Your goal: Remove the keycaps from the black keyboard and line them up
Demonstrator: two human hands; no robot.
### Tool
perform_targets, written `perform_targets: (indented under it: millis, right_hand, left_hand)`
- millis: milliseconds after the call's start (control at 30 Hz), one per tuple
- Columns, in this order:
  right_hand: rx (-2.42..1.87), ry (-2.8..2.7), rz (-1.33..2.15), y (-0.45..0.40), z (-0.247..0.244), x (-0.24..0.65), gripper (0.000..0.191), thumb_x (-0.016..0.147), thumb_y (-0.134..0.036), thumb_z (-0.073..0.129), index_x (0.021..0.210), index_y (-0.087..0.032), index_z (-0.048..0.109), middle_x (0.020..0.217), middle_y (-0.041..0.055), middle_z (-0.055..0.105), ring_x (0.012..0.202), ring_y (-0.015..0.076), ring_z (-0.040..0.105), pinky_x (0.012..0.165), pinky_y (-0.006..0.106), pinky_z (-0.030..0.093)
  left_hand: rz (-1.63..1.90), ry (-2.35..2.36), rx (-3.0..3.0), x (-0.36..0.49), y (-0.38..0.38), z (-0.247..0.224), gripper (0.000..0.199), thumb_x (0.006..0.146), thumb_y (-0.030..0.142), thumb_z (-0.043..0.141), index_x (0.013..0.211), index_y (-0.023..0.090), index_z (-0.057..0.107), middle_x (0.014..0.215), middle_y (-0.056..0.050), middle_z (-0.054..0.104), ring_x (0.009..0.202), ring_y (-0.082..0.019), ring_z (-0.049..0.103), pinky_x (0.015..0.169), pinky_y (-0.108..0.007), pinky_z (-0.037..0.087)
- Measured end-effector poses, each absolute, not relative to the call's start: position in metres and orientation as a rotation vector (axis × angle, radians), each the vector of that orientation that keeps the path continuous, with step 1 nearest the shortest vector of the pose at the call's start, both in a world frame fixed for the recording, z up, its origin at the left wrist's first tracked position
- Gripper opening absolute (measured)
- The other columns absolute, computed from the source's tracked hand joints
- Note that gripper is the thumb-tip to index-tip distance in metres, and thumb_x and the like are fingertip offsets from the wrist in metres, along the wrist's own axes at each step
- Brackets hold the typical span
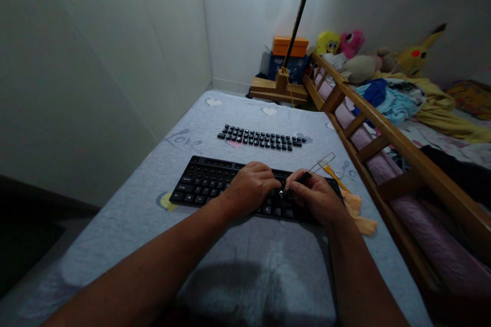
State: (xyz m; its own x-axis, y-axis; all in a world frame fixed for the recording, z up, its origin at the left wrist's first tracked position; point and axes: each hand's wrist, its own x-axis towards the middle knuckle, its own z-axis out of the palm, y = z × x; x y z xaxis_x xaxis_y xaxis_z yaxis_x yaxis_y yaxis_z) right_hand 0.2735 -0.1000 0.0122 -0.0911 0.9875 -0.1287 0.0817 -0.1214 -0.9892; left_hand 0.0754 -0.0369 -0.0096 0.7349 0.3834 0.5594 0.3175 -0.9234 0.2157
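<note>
A black keyboard (pixel 207 181) lies across the patterned cloth, with keycaps showing at its left part. My left hand (pixel 251 189) rests over its middle, fingers curled down onto the keys; whether it holds anything is hidden. Closed around the dark handle of a wire tool (pixel 322 162), my right hand (pixel 312 196) is over the keyboard's right part. The tool's wire loop points up and away to the right. Between the two hands a small shiny spot shows on the keyboard. Loose black keycaps (pixel 261 139) stand in rows beyond the keyboard.
An orange cloth (pixel 360 214) and a yellow-handled brush (pixel 335 176) lie right of the keyboard. A wooden bed rail (pixel 383 138) runs along the right side, with plush toys and clothes behind it. A wooden stand (pixel 282 87) with a black pole is at the far end.
</note>
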Motion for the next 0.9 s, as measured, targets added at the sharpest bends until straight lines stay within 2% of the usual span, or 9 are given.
perform_targets:
  millis: [200,467,600,667,733,800,900]
  right_hand:
    - [-1.273,-1.213,1.391,-0.099,0.009,0.271,0.028,0.079,-0.043,0.07,0.082,-0.018,0.058,0.063,-0.0043,0.056,0.047,0.0069,0.045,0.046,0.02,0.036]
    - [-1.084,-1.285,1.521,-0.104,0.011,0.274,0.024,0.076,-0.041,0.07,0.075,-0.02,0.059,0.071,-0.0011,0.057,0.051,0.0096,0.047,0.048,0.023,0.038]
    - [-1.027,-1.228,1.415,-0.102,0.01,0.272,0.017,0.067,-0.03,0.068,0.061,-0.019,0.057,0.076,0.0014,0.056,0.065,0.0147,0.055,0.063,0.029,0.047]
    - [-1.026,-1.168,1.366,-0.1,0.009,0.271,0.012,0.064,-0.023,0.062,0.056,-0.019,0.054,0.079,0.0024,0.057,0.068,0.0158,0.057,0.064,0.03,0.048]
    - [-1.117,-1.141,1.305,-0.099,0.007,0.27,0.004,0.063,-0.018,0.056,0.061,-0.019,0.059,0.076,0.001,0.058,0.058,0.0124,0.052,0.055,0.026,0.043]
    - [-1.271,-1.204,1.198,-0.098,0.008,0.269,0.015,0.065,-0.016,0.053,0.073,-0.02,0.065,0.073,-0.0005,0.059,0.053,0.0103,0.046,0.05,0.024,0.037]
    - [-1.479,-1.409,0.982,-0.098,0.01,0.265,0.019,0.07,-0.02,0.058,0.085,-0.019,0.069,0.079,0.0003,0.063,0.068,0.0144,0.054,0.062,0.026,0.042]
  left_hand:
    - [0.965,0.564,2.793,0.076,-0.039,-0.008,0.017,0.092,0.024,0.056,0.089,0.019,0.071,0.078,-0.002,0.07,0.082,-0.017,0.061,0.081,-0.031,0.045]
    - [1.039,0.621,2.805,0.07,-0.029,-0.009,0.016,0.091,0.021,0.056,0.089,0.018,0.072,0.079,-0.004,0.072,0.084,-0.018,0.063,0.081,-0.033,0.048]
    - [1.054,0.642,2.807,0.069,-0.027,-0.012,0.018,0.092,0.02,0.055,0.089,0.018,0.072,0.079,-0.005,0.072,0.085,-0.019,0.063,0.082,-0.034,0.049]
    - [1.078,0.635,2.801,0.07,-0.027,-0.012,0.018,0.091,0.02,0.055,0.089,0.017,0.072,0.08,-0.005,0.072,0.086,-0.019,0.063,0.082,-0.034,0.049]
    - [1.111,0.63,2.795,0.07,-0.029,-0.013,0.017,0.091,0.02,0.055,0.09,0.018,0.072,0.08,-0.004,0.072,0.085,-0.019,0.062,0.082,-0.035,0.049]
    - [1.129,0.632,2.793,0.071,-0.029,-0.013,0.017,0.092,0.021,0.055,0.09,0.018,0.072,0.08,-0.004,0.072,0.086,-0.02,0.062,0.083,-0.036,0.049]
    - [1.142,0.657,2.79,0.07,-0.03,-0.014,0.019,0.093,0.023,0.053,0.092,0.019,0.071,0.08,-0.005,0.071,0.088,-0.019,0.062,0.084,-0.036,0.048]
